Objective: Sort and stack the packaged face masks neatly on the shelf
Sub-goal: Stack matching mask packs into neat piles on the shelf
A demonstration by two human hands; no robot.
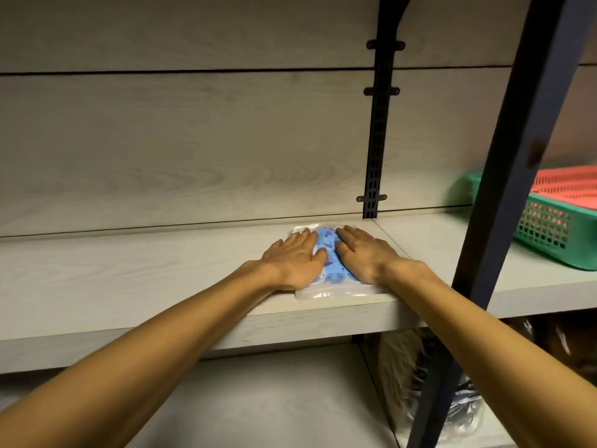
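A long, pale grey shelf board of wood-grain laminate (161,286) is seen across the view, with a wall of the same material behind it. A dark blue perforated metal post (504,195) is placed at the front edge of the shelf on the right side, and a black slotted rail (376,140) is fixed at the back edge. Beyond the post, near the right end of the shelf, a green plastic basket (555,234) is kept, and a red plastic basket (568,185) is nested inside it.

The clear plastic packet of blue printed face masks (328,253) is laid flat on the shelf, its near side reaching the front edge and its far side close to the back edge. It cannot be told whether one packet or a small stack is under the hands.

The left hand (295,257) and the right hand (363,253) are both pressed flat on the packet, with fingers straight and nothing grasped.

The packet is judged to be light, soft and easily squeezed, and its glossy film is probably slippery, so a stack may slide. It would be best held by its two short sides, or flattened from above with the palms.
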